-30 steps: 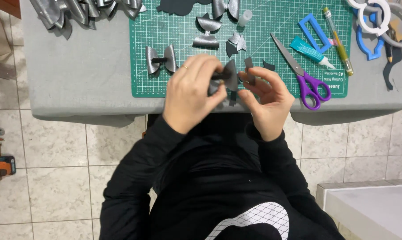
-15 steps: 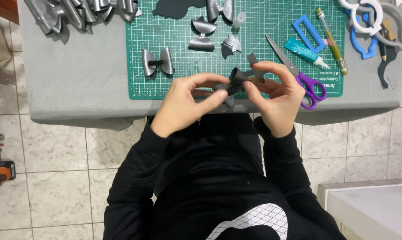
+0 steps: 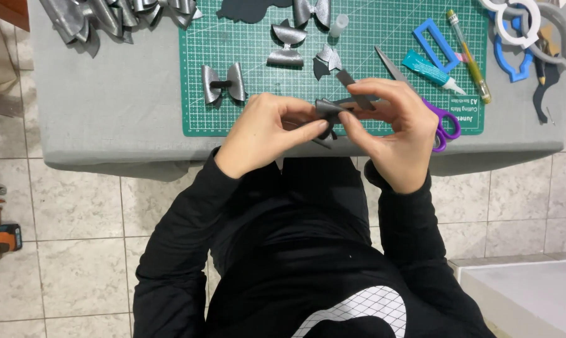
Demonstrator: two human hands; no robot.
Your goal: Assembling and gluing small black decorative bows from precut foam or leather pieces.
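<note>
Finished silver bow (image 3: pixel 223 82) lies on the left part of the green cutting mat (image 3: pixel 245 119), clear of both hands. Left hand (image 3: pixel 264 133) and right hand (image 3: pixel 395 134) both pinch the grey bow piece (image 3: pixel 330 111), held above the mat's near edge, mid-table. Purple-handled scissors (image 3: pixel 442 122) lie just right, partly under the right hand; glue tube (image 3: pixel 432 69) beyond, near the mat's far right corner.

Both hands (image 3: pixel 333 131) pinch grey bow (image 3: pixel 328 112) — above green cutting mat (image 3: pixel 258 112).
</note>
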